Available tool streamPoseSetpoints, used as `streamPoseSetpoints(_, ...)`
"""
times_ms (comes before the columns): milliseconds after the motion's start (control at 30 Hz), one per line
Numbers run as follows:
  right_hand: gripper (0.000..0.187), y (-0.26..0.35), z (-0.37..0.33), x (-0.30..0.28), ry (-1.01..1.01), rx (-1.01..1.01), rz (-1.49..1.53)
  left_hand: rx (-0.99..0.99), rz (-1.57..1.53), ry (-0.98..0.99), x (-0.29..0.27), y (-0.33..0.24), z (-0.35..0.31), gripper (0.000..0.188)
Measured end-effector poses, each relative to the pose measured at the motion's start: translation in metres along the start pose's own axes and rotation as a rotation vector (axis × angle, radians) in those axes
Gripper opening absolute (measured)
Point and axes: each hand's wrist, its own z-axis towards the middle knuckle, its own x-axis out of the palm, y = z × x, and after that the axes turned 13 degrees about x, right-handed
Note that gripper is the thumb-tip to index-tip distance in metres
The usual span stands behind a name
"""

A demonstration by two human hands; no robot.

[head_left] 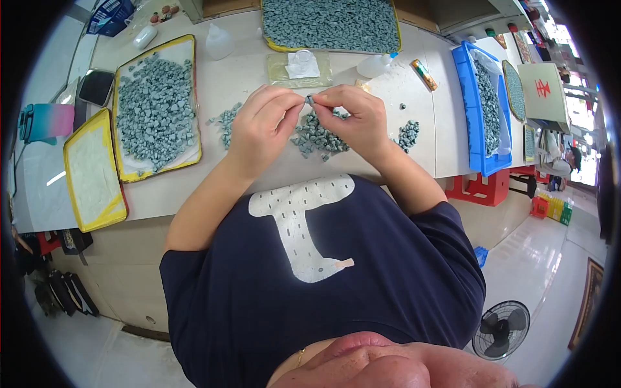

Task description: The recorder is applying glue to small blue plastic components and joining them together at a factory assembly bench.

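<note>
Above the middle of the white table, my left hand (262, 129) and my right hand (357, 121) meet fingertip to fingertip. Both pinch one small grey-green stone piece (310, 100) between thumb and forefinger; its exact shape is too small to tell. Below the hands lies a loose pile of similar stone pieces (317, 139), partly hidden by my right hand. A smaller heap (226, 123) sits left of my left hand and is partly covered by it. Another dark green cluster (407, 134) rests just right of my right wrist.
On the left stand a yellow-edged tray of stones (155, 110) and a bare yellow-edged tray (97, 174). At the back are a large stone-filled tray (266, 40), a flat packet (278, 74) and squeeze bottles (375, 66). A blue crate (464, 97) flanks the right edge.
</note>
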Motion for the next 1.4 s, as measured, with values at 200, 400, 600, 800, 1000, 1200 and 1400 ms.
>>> streamPoseSetpoints(200,0.014,-0.029,-0.006,-0.069,-0.015,0.365,-0.428,-0.130,-0.109,0.392,0.001,0.009,-0.010,0.011)
streamPoseSetpoints(400,0.016,-0.063,-0.020,-0.092,-0.078,0.522,-0.768,-0.240,0.100,0.348,-0.011,0.018,-0.006,0.012)
streamPoseSetpoints(600,0.014,-0.033,-0.020,-0.114,-0.026,0.591,-0.745,-0.417,0.513,0.577,-0.051,-0.016,0.033,0.013)
streamPoseSetpoints(800,0.016,0.032,-0.025,-0.128,-0.027,0.488,-0.537,-0.427,0.568,0.583,-0.078,-0.045,0.060,0.013)
streamPoseSetpoints(1000,0.013,0.086,-0.018,-0.121,0.036,0.505,-0.339,-0.399,0.637,0.511,-0.084,-0.050,0.057,0.014)
streamPoseSetpoints(1200,0.014,0.112,-0.020,-0.111,0.038,0.452,-0.260,-0.382,0.582,0.349,-0.103,-0.066,0.070,0.006)
streamPoseSetpoints(1400,0.017,0.121,-0.021,-0.109,-0.015,0.323,-0.208,-0.367,0.125,0.146,-0.100,-0.087,0.080,0.009)
